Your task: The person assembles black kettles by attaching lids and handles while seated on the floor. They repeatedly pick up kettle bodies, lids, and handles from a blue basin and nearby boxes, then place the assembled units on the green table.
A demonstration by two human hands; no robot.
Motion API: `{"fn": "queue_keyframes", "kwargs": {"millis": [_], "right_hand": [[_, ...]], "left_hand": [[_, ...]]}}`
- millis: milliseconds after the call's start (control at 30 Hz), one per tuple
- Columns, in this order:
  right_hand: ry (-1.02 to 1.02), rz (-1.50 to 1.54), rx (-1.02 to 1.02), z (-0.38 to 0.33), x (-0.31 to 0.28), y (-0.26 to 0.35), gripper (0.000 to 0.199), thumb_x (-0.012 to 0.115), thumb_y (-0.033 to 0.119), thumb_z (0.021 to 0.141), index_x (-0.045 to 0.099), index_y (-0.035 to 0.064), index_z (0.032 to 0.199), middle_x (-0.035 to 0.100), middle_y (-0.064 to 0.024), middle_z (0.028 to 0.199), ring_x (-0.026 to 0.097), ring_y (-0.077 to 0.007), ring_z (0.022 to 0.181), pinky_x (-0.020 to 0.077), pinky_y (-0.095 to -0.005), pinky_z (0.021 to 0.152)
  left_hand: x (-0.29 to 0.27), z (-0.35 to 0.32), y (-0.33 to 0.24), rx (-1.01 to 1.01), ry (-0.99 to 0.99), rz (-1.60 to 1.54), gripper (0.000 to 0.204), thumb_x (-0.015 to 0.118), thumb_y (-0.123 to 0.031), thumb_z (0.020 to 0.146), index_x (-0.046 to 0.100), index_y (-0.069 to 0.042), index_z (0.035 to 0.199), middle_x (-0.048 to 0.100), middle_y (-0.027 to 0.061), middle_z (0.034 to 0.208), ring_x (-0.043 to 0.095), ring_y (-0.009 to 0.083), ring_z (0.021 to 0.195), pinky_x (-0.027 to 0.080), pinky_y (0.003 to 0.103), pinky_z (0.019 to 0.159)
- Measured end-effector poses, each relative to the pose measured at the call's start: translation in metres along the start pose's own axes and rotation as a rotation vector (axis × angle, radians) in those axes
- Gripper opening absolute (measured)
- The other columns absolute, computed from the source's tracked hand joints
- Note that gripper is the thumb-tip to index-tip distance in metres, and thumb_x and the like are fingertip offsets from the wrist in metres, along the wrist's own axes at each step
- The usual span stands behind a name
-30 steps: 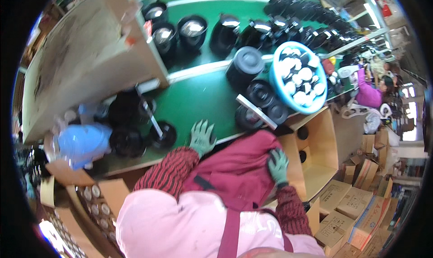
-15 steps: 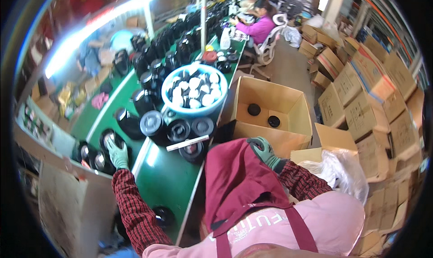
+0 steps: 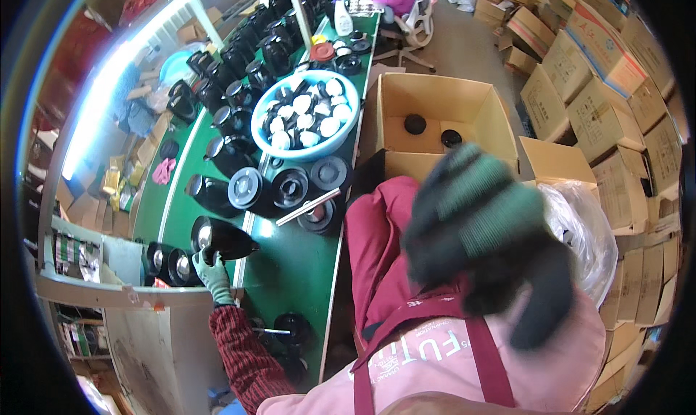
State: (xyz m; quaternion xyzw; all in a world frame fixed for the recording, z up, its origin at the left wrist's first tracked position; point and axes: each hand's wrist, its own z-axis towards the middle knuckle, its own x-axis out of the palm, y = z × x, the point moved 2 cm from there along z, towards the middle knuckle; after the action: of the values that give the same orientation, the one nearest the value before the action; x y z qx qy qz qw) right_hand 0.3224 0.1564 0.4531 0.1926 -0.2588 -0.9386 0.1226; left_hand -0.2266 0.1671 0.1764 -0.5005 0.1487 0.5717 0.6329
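In a green glove, my left hand (image 3: pixel 212 274) grips the near end of a glossy black vessel (image 3: pixel 230 241) lying on its side over the green work surface. A round silvery patch shows at the vessel's left end. Beside that hand stand two more black vessels with round shiny ends (image 3: pixel 181 266). My right hand (image 3: pixel 482 230), in a green and black glove, is raised close in front of my chest. Motion smears its fingers, so I cannot make out whether it holds anything. Flat dark round lids (image 3: pixel 290 187) lie beyond the left hand.
A blue basin (image 3: pixel 304 154) full of black-and-white round parts stands on the green table (image 3: pixel 290 277). Rows of black vessels line its far side. An open carton (image 3: pixel 449 161) with two black discs stands right of the table. Stacked cartons (image 3: pixel 605 110) and clear plastic (image 3: pixel 583 234) lie further right.
My right hand has risen from my lap toward the camera. My left hand has shifted right, and the black vessel under it now lies over with its end in my grip. The view has tilted down.
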Motion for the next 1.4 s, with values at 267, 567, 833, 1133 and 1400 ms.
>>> {"fn": "queue_keyframes", "kwargs": {"millis": [267,567,833,1133,1400], "right_hand": [[0.257,0.586,-0.067,0.01,0.027,-0.02,0.046,0.084,0.016,0.078,0.063,-0.0031,0.115,0.061,-0.0158,0.101,0.062,-0.0324,0.093,0.0504,-0.0385,0.076],[0.641,-0.184,-0.123,-0.078,0.115,-0.108,0.028,0.07,0.032,0.091,0.063,0.0101,0.107,0.052,-0.0188,0.139,0.051,-0.0412,0.132,0.0467,-0.0513,0.105],[-0.162,0.624,0.816,-0.156,0.064,-0.138,0.042,0.075,-0.009,0.086,0.059,-0.0026,0.125,0.058,-0.009,0.132,0.063,-0.0167,0.116,0.0574,-0.0319,0.095],[-0.006,0.466,0.829,-0.166,0.065,-0.138,0.047,0.084,-0.006,0.079,0.059,0.0041,0.117,0.055,-0.0069,0.138,0.054,-0.0147,0.125,0.0482,-0.0325,0.104],[-0.042,0.683,0.879,-0.179,0.069,-0.146,0.045,0.064,0.015,0.102,0.048,0.0026,0.143,0.057,-0.0047,0.133,0.053,-0.0147,0.125,0.0418,-0.0327,0.111]], "left_hand": [[-0.093,-0.059,-0.183,0.285,0.304,-0.235,0.043,0.074,0.01,0.073,0.069,-0.003,0.114,0.06,0.0138,0.107,0.066,0.0309,0.098,0.054,0.038,0.084],[-0.092,-0.057,-0.274,0.696,0.764,-0.448,0.045,0.08,-0.004,0.074,0.07,-0.008,0.118,0.063,0.0162,0.114,0.065,0.0349,0.101,0.055,0.042,0.086],[-0.021,-0.123,-0.193,-0.275,0.755,-1.245,0.066,0.062,-0.013,0.096,0.037,-0.001,0.156,0.048,0.0149,0.151,0.044,0.0262,0.142,0.037,0.037,0.116],[0.057,-0.191,-0.169,-0.261,0.71,-1.017,0.064,0.072,-0.024,0.091,0.045,-0.001,0.145,0.056,0.0175,0.142,0.058,0.0294,0.127,0.052,0.041,0.104],[0.019,-0.184,-0.209,-0.444,0.847,-1.342,0.068,0.069,-0.025,0.093,0.046,0.007,0.148,0.058,0.0184,0.143,0.058,0.0251,0.13,0.044,0.038,0.112]]}}
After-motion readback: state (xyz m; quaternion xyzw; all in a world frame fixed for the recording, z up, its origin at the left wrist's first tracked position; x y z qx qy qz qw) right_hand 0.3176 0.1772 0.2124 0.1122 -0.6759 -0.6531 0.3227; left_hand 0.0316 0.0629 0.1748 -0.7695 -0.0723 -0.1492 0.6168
